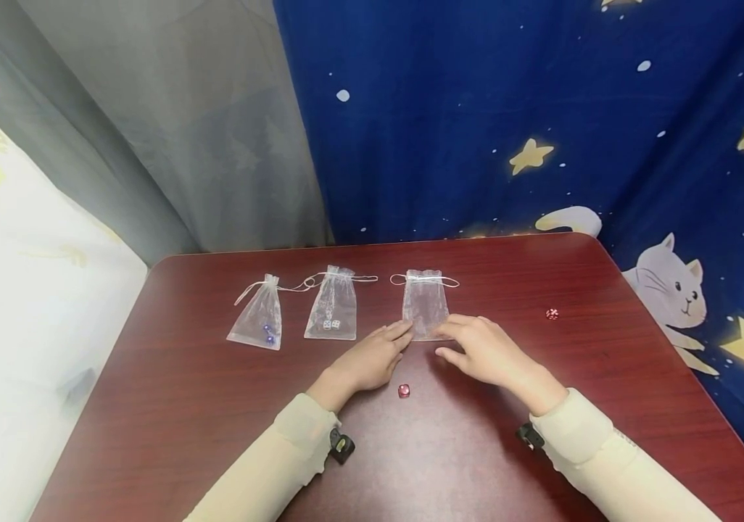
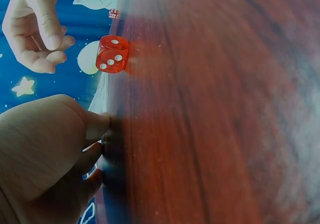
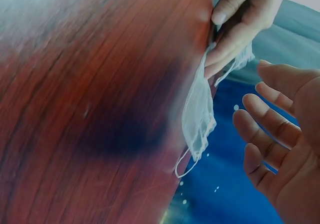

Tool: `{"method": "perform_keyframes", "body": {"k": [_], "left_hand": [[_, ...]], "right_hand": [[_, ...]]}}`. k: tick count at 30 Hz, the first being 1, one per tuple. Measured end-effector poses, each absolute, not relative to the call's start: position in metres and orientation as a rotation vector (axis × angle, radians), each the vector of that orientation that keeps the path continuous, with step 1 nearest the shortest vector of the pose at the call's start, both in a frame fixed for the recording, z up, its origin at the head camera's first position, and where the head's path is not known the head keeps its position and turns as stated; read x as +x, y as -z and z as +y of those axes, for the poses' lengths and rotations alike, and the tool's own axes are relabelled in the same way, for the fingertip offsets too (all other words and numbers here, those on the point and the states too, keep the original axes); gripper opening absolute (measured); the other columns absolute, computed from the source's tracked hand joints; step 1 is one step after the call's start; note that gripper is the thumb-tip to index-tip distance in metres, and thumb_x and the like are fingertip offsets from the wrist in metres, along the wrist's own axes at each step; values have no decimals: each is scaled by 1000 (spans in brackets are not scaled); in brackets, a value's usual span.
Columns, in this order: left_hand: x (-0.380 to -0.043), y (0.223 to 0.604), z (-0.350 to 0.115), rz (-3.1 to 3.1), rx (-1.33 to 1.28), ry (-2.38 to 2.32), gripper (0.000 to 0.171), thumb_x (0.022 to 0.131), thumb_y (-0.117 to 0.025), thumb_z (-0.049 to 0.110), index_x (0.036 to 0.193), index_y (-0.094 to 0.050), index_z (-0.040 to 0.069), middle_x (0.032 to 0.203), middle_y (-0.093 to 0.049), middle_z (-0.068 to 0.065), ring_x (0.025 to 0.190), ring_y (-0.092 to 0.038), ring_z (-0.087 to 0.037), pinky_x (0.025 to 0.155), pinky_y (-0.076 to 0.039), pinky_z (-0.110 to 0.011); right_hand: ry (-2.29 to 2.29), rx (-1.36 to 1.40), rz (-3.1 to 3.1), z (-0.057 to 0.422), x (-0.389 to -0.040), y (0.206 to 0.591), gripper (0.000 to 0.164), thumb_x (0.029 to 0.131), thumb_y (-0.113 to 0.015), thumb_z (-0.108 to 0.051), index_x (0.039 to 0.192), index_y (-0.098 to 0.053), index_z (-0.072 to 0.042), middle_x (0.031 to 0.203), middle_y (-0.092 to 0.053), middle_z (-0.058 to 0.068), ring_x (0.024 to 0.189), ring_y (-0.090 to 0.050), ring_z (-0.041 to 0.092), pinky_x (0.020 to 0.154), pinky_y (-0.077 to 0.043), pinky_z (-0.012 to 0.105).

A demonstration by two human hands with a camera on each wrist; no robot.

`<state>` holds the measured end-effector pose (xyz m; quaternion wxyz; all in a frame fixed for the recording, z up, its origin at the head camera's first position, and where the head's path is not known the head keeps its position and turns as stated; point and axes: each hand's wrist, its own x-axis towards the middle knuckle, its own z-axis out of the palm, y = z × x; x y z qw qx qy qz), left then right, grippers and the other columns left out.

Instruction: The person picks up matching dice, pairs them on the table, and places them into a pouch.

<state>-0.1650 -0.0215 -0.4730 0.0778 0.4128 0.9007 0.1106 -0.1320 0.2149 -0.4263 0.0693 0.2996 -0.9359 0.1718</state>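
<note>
A small white mesh drawstring bag [image 1: 426,308] lies flat on the table, its drawstring end pointing away from me. My left hand [image 1: 370,359] rests its extended fingers on the bag's lower left corner. Over the lower right edge my right hand [image 1: 484,349] hovers with loosely bent fingers; in the right wrist view it stands apart from the bag [image 3: 198,116] and holds nothing. Between my forearms sits a red die [image 1: 404,391] with white dots, also seen as a clear red die [image 2: 112,54] in the left wrist view.
To the left lie two similar bags: one mesh bag [image 1: 339,301] with white dice inside, and another mesh bag [image 1: 259,319] with blue dice. A second red die [image 1: 552,314] is at the far right of the reddish-brown table [image 1: 170,406]. Curtains hang behind it.
</note>
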Motion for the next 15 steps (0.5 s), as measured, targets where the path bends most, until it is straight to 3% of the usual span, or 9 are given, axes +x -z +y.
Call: {"method": "perform_keyframes", "body": {"k": [7,15], "left_hand": [[-165,472,-22,2703,1257,-331,48,105,-51,13,151,-44,0,161,-35,-16,150,-30,-29,122,-25,-42],[-165,473,-22,2704,1255,-326,49,105,-51,13,151,-44,0,161,-34,-16,150,-30,-29,122,-25,-43]], "right_hand": [[-519,856,-2833,228,-136,431,28,88,-81,-21,113,-76,-11,98,-70,1,79,-65,17,74,-55,42],[-524,788,-2853,241,-139,432,24,88,-81,-19,108,-76,-9,96,-70,1,78,-64,16,72,-56,42]]}}
